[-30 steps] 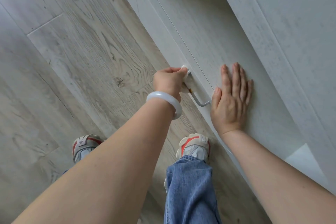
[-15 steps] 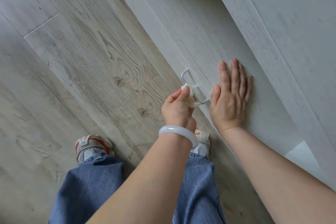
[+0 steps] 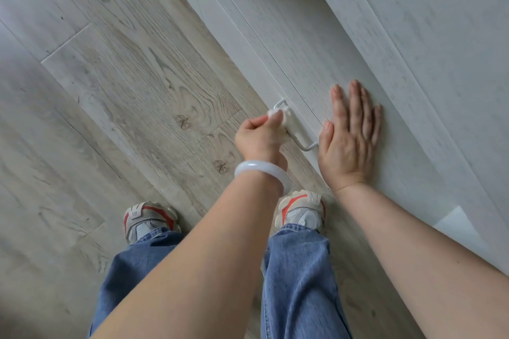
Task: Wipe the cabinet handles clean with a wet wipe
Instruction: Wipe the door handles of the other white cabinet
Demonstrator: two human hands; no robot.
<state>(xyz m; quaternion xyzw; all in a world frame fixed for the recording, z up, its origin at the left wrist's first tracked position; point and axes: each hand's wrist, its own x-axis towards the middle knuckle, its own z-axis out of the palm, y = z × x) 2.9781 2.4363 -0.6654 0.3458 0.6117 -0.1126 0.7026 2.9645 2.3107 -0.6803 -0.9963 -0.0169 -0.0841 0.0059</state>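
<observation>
L hand [image 3: 259, 135] pinching wet wipe [image 3: 279, 115], wrapped round upper part of cabinet handle [image 3: 300, 143] on pale door [image 3: 275, 44]. R hand [image 3: 349, 135] flat, fingers straight, pressed on door just beside handle's lower end. Wipe: soft, light, likely slick w/ moisture; best bunched btwn thumb and fingertips. Handle: thin, stiff metal bar, fixed at both ends; prob. takes firm rubbing w/o give. White bangle [image 3: 261, 176] on L wrist.
</observation>
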